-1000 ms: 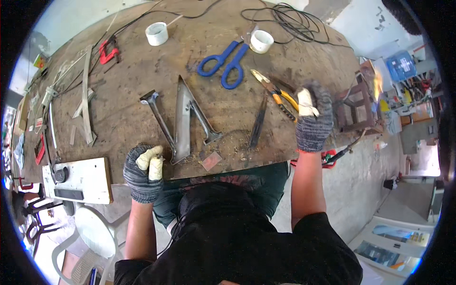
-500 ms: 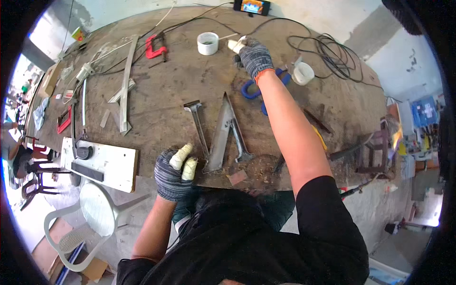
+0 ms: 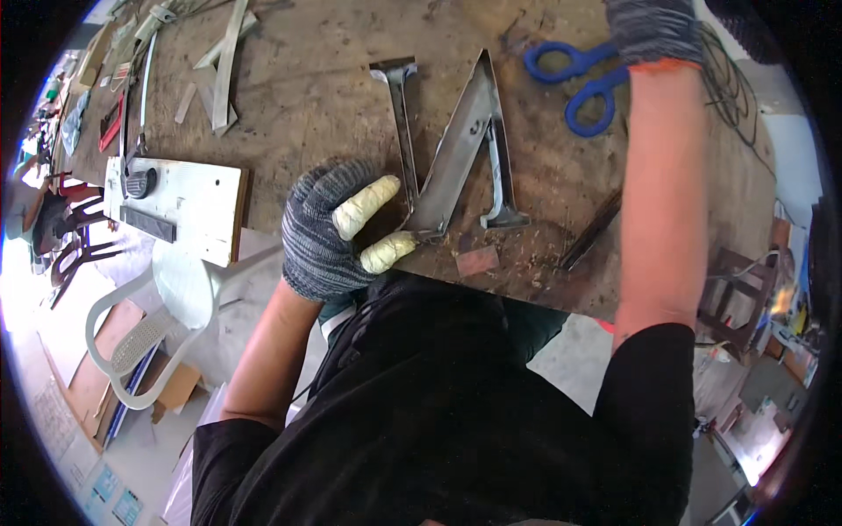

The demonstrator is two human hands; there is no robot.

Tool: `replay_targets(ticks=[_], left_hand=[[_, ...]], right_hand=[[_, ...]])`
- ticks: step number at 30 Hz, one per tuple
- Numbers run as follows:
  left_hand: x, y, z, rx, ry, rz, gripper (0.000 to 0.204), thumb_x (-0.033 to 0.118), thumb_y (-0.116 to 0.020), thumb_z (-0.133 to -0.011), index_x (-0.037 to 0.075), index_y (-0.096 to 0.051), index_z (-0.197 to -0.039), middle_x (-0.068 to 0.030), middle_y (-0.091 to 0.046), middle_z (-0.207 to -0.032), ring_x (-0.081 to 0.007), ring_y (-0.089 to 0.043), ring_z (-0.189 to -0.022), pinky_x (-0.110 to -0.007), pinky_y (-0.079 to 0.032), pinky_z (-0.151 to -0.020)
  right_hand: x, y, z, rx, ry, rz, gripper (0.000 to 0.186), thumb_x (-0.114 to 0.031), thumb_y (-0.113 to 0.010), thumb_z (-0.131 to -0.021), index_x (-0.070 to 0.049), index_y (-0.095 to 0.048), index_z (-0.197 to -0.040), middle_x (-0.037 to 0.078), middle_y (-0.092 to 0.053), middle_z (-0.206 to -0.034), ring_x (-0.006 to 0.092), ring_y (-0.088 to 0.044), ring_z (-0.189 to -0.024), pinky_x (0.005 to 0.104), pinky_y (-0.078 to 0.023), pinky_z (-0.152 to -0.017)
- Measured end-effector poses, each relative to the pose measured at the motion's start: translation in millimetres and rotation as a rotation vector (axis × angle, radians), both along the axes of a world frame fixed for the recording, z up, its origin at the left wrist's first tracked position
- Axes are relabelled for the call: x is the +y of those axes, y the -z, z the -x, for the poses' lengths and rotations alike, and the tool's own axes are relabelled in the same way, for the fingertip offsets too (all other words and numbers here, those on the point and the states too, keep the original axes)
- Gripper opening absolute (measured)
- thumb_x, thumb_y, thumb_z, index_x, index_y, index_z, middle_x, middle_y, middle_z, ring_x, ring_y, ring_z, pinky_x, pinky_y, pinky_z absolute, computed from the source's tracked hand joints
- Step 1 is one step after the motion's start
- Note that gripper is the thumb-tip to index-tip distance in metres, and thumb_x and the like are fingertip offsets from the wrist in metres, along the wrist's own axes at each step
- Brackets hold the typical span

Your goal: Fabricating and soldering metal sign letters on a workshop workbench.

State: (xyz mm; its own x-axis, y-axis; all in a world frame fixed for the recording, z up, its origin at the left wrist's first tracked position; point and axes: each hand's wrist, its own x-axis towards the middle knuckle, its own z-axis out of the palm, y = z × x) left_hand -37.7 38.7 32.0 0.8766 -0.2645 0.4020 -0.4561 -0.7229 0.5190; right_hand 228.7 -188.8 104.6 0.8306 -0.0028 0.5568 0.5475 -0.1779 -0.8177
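A grey sheet-metal letter [image 3: 456,158], shaped like a mirrored N with raised edges, lies on the worn wooden table [image 3: 316,96]. At its lower left corner is my left hand [image 3: 333,223], in a grey knit glove with cream tape around thumb and forefinger. Those two taped digits close on the corner from either side. My right hand [image 3: 653,35], gloved with an orange cuff, reaches to the far right; the top edge of the view cuts off its fingers. Beside that wrist lie blue-handled scissors [image 3: 592,110], their blades hidden.
Metal strips [image 3: 230,66] lie at the far left. A white board [image 3: 197,206] with a dark block sits on the left table edge, near a pale plastic chair [image 3: 182,289]. A dark bar [image 3: 592,232] and a small reddish plate [image 3: 477,261] lie near the front edge. Black cable [image 3: 737,88] coils far right.
My view has shifted down and right. My left hand has come up against the letter's corner. My right hand has moved right, past the scissors, and its fingers have left the picture.
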Motion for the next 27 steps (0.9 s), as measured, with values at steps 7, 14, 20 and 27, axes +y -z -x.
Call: replay_targets(ticks=[7,14,20,27], left_hand=[[-8,-1,-7,0.018,0.134,-0.013,0.059,0.045,-0.086,-0.066,0.010,-0.072,-0.111,-0.0166,-0.070,-0.109,-0.0397,-0.067,-0.093,-0.047,-0.054,-0.082],[-9,3,-6,0.014,0.137,0.020,0.059,0.044,-0.087,-0.065,0.009,-0.072,-0.111,-0.0159,-0.071,-0.106,-0.0388,-0.068,-0.094,-0.046,-0.054,-0.084],[-3,5,-1,0.019,0.123,-0.038,0.063,0.047,-0.086,-0.070,0.009,-0.071,-0.118,-0.0149,-0.071,-0.111,-0.0360,-0.068,-0.100,-0.046,-0.053,-0.091],[-8,2,-4,-0.021,0.122,-0.005,0.058,0.043,-0.086,-0.067,0.009,-0.072,-0.112,-0.0158,-0.071,-0.104,-0.0386,-0.068,-0.093,-0.046,-0.055,-0.085]], right_hand=[[12,11,79,-0.023,-0.357,-0.251,0.022,-0.014,-0.073,-0.091,0.003,-0.071,-0.104,0.015,-0.074,-0.094,0.0212,-0.071,-0.086,0.0323,-0.056,-0.068],[3,3,97,0.127,-0.380,0.062,0.023,-0.019,-0.075,-0.090,0.003,-0.074,-0.098,0.013,-0.074,-0.082,0.0174,-0.069,-0.075,0.0322,-0.053,-0.062],[21,-36,115,0.282,-0.198,0.511,0.028,-0.028,-0.072,-0.091,0.000,-0.075,-0.094,0.014,-0.072,-0.075,0.0188,-0.066,-0.066,0.0351,-0.052,-0.061],[19,-37,113,0.275,-0.287,0.626,0.028,-0.029,-0.067,-0.093,-0.002,-0.075,-0.096,0.016,-0.072,-0.076,0.0234,-0.068,-0.067,0.0375,-0.054,-0.063]])
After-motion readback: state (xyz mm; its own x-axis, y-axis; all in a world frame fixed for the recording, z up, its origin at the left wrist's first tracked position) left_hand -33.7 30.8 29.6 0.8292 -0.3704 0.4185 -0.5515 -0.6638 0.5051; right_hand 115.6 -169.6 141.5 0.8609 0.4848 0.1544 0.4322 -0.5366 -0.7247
